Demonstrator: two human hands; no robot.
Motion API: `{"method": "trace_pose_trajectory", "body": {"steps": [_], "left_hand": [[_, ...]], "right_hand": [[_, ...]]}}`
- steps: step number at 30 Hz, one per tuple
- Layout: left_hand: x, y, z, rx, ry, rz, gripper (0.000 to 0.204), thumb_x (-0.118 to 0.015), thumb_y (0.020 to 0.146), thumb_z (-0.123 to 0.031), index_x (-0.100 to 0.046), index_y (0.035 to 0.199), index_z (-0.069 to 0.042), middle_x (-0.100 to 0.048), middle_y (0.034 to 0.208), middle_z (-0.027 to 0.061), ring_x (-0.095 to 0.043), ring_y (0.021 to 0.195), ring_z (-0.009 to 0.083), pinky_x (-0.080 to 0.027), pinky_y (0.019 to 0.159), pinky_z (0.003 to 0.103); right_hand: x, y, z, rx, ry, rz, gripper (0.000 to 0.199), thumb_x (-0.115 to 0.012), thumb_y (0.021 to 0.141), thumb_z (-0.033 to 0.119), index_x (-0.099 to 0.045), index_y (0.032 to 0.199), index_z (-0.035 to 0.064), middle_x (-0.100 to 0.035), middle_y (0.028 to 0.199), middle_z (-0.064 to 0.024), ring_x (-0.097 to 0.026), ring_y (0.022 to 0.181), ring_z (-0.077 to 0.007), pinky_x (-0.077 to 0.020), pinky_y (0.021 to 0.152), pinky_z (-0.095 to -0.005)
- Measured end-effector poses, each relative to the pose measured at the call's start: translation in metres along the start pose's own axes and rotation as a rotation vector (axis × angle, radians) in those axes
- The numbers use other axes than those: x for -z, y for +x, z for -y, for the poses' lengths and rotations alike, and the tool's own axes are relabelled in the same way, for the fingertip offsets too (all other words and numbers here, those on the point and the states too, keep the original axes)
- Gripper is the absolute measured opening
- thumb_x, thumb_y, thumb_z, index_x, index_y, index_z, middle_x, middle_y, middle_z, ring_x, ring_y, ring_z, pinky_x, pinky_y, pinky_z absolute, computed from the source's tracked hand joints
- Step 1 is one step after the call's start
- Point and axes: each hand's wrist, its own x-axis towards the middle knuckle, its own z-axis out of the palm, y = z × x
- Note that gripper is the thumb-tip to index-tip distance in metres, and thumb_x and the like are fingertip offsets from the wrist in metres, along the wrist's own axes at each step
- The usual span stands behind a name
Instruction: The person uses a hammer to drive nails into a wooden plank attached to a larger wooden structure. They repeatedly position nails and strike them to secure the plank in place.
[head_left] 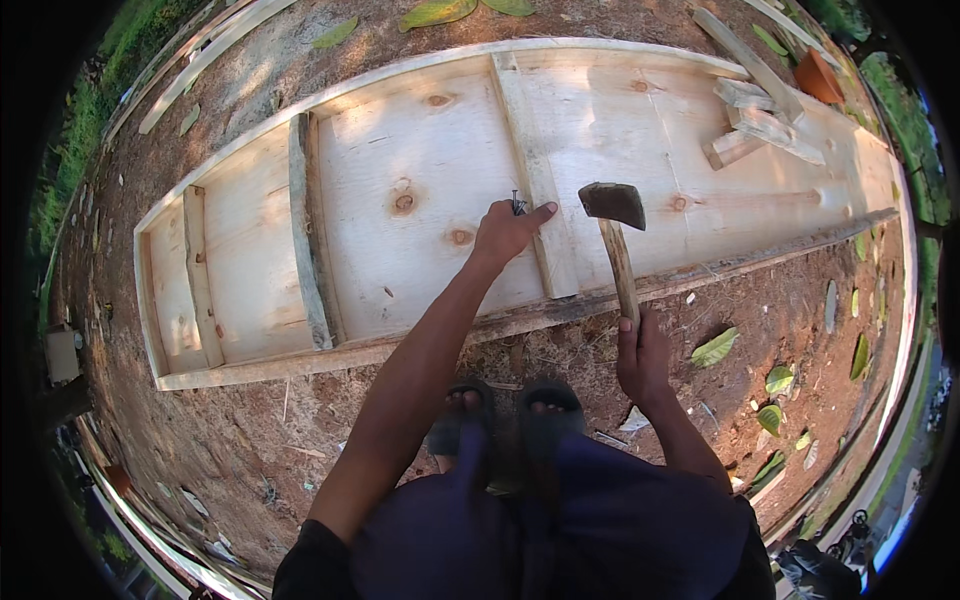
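Note:
My right hand point(645, 355) is wrapped round the lower wooden handle of a hatchet point(613, 206), whose dark metal head points up and away from me over the panel. In my left hand point(508, 232) are several nails point(518, 204), sticking out between the curled fingers. Its thumb reaches over the edge of a wooden crosspiece point(530, 150); whether it presses on the wood I cannot tell. Both hands are above a long pale plywood panel point(400, 260) framed with thin battens, lying on the ground. Two more crosspieces point(308, 230) span the panel to the left.
Loose wood offcuts point(765, 125) lie on the panel's right part, near a longer batten point(750, 65). An orange-brown block point(818, 78) sits beyond. Leaves point(714, 347) are scattered over bare soil point(250, 440). My sandalled feet point(550, 402) stand at the panel's near edge.

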Motion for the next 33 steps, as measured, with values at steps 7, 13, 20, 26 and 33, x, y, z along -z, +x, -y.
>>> {"method": "trace_pose_trajectory", "body": {"steps": [7,13,20,26,33], "left_hand": [[0.006,0.006,0.002,0.007,0.091,0.003,0.057,-0.078,0.081,-0.054,-0.067,0.083,0.003,-0.06,0.073,0.0055,-0.055,0.069,0.016,-0.044,0.062,0.037],[0.011,0.001,-0.004,-0.005,0.18,-0.048,0.056,-0.075,0.085,-0.054,-0.064,0.08,0.001,-0.061,0.073,0.0075,-0.056,0.069,0.0173,-0.045,0.061,0.037],[0.024,-0.088,0.008,0.103,-0.565,0.349,0.024,-0.06,0.101,-0.026,-0.063,0.103,-0.003,-0.069,0.087,0.0092,-0.052,0.063,0.0086,-0.038,0.05,0.023],[0.023,-0.139,0.017,0.18,-0.659,0.497,0.021,-0.059,0.102,-0.02,-0.063,0.107,0.0,-0.069,0.091,0.0087,-0.052,0.065,0.007,-0.04,0.05,0.021],[0.03,-0.179,0.012,0.165,-0.64,0.392,0.033,-0.061,0.101,-0.022,-0.064,0.119,0.005,-0.068,0.091,0.0064,-0.054,0.068,0.0077,-0.044,0.059,0.021]], "right_hand": [[-0.004,-0.065,-0.021,-0.168,-0.125,0.132,0.034,-0.054,0.102,0.025,-0.052,0.124,-0.0001,-0.066,0.092,-0.0261,-0.066,0.08,-0.0467,-0.0511,0.069,-0.0543],[-0.022,-0.067,-0.048,-0.141,-0.214,0.109,0.034,-0.056,0.101,0.025,-0.053,0.124,-0.0004,-0.066,0.089,-0.0261,-0.066,0.076,-0.0465,-0.0513,0.067,-0.0528],[-0.043,-0.068,-0.038,-0.209,0.31,0.023,0.033,-0.066,0.096,0.024,-0.059,0.118,0.0011,-0.063,0.07,-0.0097,-0.062,0.058,-0.0206,-0.0475,0.053,-0.0342],[-0.051,-0.021,0.037,-0.492,0.844,0.261,0.019,-0.07,0.093,0.014,-0.062,0.102,-0.0011,-0.055,0.064,0.0,-0.049,0.047,-0.0068,-0.037,0.042,-0.0249],[-0.066,-0.017,0.05,-0.391,0.845,0.389,0.021,-0.07,0.091,0.016,-0.068,0.097,-0.0037,-0.062,0.067,-0.0026,-0.054,0.052,-0.0075,-0.0418,0.047,-0.0256]]}}
